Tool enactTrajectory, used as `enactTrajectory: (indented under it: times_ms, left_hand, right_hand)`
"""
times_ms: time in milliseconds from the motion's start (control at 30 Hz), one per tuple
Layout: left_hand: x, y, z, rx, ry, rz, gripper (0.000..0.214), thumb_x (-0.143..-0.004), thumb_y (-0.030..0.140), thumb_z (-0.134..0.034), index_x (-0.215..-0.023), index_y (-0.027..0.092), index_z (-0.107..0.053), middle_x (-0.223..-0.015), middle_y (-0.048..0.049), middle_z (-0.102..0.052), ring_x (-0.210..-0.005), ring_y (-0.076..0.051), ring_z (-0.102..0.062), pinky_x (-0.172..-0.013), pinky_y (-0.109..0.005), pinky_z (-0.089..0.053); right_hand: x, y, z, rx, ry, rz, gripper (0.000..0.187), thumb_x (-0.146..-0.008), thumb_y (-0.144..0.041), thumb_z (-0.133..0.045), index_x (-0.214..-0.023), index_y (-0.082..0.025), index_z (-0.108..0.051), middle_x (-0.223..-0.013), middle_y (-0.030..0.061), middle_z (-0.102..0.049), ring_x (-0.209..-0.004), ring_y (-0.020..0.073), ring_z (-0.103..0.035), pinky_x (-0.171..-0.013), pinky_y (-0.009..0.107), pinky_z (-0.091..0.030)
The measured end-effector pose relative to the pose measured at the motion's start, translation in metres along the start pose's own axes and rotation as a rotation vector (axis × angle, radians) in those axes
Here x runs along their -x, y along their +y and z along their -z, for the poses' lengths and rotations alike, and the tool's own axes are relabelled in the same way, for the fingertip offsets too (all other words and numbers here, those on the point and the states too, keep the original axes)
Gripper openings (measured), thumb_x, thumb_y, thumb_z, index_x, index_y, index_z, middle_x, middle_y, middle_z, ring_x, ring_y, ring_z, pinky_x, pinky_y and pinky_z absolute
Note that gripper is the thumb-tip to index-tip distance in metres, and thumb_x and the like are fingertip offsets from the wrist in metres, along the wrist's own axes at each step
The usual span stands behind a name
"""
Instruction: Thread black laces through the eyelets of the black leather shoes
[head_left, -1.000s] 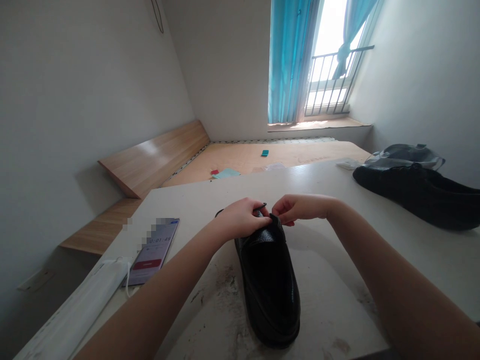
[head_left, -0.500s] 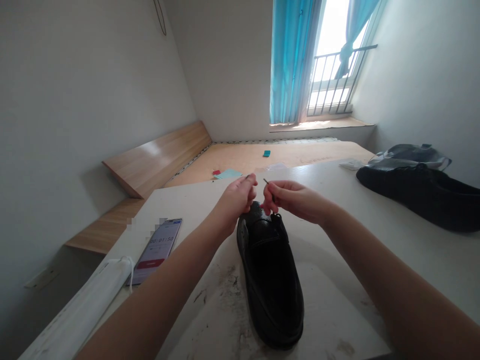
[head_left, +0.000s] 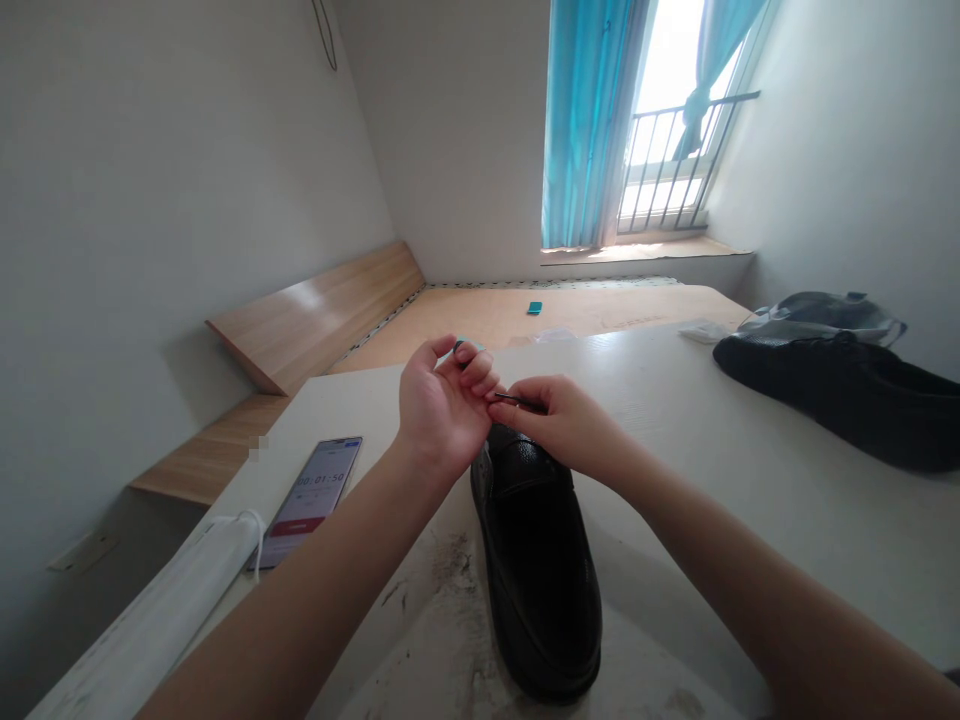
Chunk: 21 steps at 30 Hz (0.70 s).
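Note:
A black leather shoe [head_left: 544,560] stands on the white table, its toe pointing away and its heel towards me. My left hand [head_left: 446,405] is above the left side of the toe, palm turned up and fingers curled in, with a dark bit of lace showing between them. Close against those fingers, my right hand [head_left: 551,415] pinches a thin black shoelace [head_left: 521,402] between thumb and fingers. Both hands cover the front of the shoe, so the lace's path there is hidden.
A phone [head_left: 311,500] showing a timer and a long white case with a cord [head_left: 180,590] lie on the left. At the right, another black shoe [head_left: 832,390] rests before a clear bag [head_left: 832,315]. A wooden board [head_left: 322,320] borders the back left.
My left hand has moved left and turned palm up. My right hand has shifted left and the lace in it now lies nearly level, close to the left fingers.

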<state>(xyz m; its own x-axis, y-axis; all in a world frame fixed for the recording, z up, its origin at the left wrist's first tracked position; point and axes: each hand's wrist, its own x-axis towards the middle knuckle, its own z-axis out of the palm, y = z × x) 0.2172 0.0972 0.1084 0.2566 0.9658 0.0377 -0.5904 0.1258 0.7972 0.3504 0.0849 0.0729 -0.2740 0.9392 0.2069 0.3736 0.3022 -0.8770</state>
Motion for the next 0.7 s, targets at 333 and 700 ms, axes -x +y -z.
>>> enactTrajectory:
  times_ms: [333, 700]
  left_hand:
    - [-0.021, 0.046, 0.046, -1.449, 0.039, -0.071, 0.042, -0.080, 0.052, -0.055, -0.061, 0.016, -0.064, -0.060, -0.0038, -0.053, -0.067, -0.019, -0.052, -0.060, -0.028, -0.036]
    - [0.027, 0.001, 0.044, -1.663, -0.247, -0.209, 0.035, -0.094, 0.034, -0.031, -0.074, 0.019, -0.055, -0.074, -0.0032, -0.061, -0.073, -0.020, -0.054, -0.073, -0.031, -0.037]
  right_hand:
    - [0.001, -0.002, 0.000, 0.213, 0.063, 0.010, 0.020, -0.084, -0.035, -0.051, -0.072, -0.020, -0.055, -0.065, -0.0017, -0.054, -0.063, 0.0132, -0.046, -0.059, 0.027, -0.031]
    - [0.005, -0.004, 0.000, 0.474, -0.023, 0.093, 0.025, -0.090, -0.039, -0.049, -0.080, -0.021, -0.064, -0.073, 0.0005, -0.063, -0.066, 0.0128, -0.048, -0.059, 0.026, -0.026]
